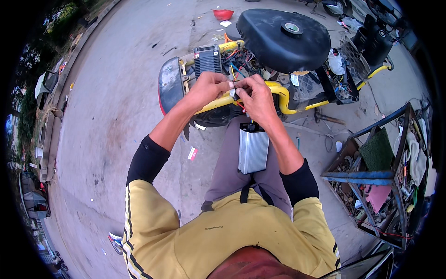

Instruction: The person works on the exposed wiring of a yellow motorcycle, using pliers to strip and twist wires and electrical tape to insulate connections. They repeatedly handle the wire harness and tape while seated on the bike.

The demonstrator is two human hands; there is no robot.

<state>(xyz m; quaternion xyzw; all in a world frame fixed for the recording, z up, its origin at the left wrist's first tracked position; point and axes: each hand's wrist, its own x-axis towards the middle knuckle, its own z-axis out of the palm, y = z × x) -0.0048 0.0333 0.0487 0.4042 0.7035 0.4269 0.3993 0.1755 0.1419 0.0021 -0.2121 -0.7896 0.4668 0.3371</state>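
My left hand (210, 90) and my right hand (257, 98) meet above the yellow frame (290, 103) of a two-wheeled vehicle. Their fingertips pinch close together at a small white connector (232, 93), which the fingers partly hide. Short red wire shows just below it. Between my thighs stands a silver finned controller box (253, 151), its black top under my right wrist. Loose coloured wires (239, 65) lie in the frame beyond my fingers. Left of them sits a dark finned box (207, 60).
A large black seat (274, 39) rests across the frame, a roll of tape (291, 29) on top. On the right, a blue metal rack (357, 176) holds mixed scrap. A hammer (327, 117) lies on the concrete ground; farther off is a red bowl (223, 15).
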